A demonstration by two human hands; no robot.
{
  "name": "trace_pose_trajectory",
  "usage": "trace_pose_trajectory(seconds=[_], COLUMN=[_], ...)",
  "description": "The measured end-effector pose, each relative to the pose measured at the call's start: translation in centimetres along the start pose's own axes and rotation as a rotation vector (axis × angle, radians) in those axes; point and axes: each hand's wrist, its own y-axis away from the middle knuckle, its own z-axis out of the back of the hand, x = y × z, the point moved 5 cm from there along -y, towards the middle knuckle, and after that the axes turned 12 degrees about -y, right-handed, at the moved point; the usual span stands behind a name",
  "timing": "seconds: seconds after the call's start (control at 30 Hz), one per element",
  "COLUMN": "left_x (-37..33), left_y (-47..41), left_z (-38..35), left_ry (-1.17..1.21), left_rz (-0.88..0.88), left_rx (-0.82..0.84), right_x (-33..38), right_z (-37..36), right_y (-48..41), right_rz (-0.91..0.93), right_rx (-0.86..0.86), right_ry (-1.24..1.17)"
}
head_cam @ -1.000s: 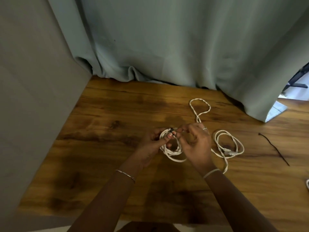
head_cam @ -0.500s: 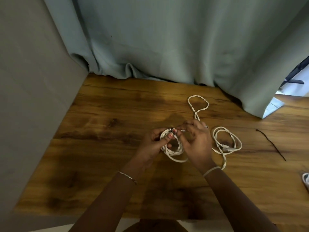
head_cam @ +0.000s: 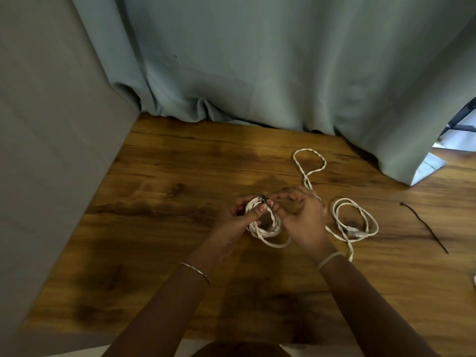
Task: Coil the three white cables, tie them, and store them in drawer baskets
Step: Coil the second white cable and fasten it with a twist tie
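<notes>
- Grey-green curtain hangs across 12 o'clock, its hem bunched on the far edge of the bench. A plain grey panel closes off 9 o'clock.
- Both forearms reach in from 6 o'clock and meet near the middle of the wood-grain bench.
- A loose white cable lies in slack loops at 3 o'clock of the hands, uncoiled. A twisted cable loop sits at 1 o'clock, its tail running behind the right hand. Whether these are one cable or two cannot be told.
- The coiled cable rests between the hands. The left hand has its grip closed round the coil's 9 o'clock side, thumb laid over the strands.
- The right hand's grip is a fingertip pinch on the dark tie at the coil's 12 o'clock.
- A spare black tie lies well apart at 3 o'clock.
- The step in hand looks to be tying off the first coil. The next move likely calls for drawing the tie snug while the left hand bunches the strands, then turning to the loose cable. No drawer basket is in view.
</notes>
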Motion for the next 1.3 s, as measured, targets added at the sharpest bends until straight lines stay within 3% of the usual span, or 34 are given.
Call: trace_pose_trajectory(seconds=[0.23,0.43,0.53,0.73,1.03,1.3], left_x=[0.1,0.0,0.0,-0.8,-0.9,-0.3], left_y=[-0.1,0.3,0.4,0.6,0.9,0.8], left_z=[-0.3,-0.5,-0.8,-1.6,-2.1,-2.4], left_ry=[-0.035,-0.017,-0.026,-0.028,-0.048,-0.111], left_rz=[-0.002,0.003,0.001,0.004,-0.006,-0.015], left_rx=[0.017,0.0,0.008,0.039,0.018,-0.019], right_x=[0.5,2.0,2.0,1.7,1.8,1.0], right_z=[0.8,0.7,0.7,1.8,2.0,1.9], right_y=[0.3,1.8,2.0,2.2,3.1,3.2], right_rz=[0.005,0.233,0.268,0.116,0.119,0.084], right_rx=[-0.026,-0.066,-0.043,-0.14,-0.124,-0.127], right_ry=[0.024,0.424,0.508,0.158,0.34,0.281])
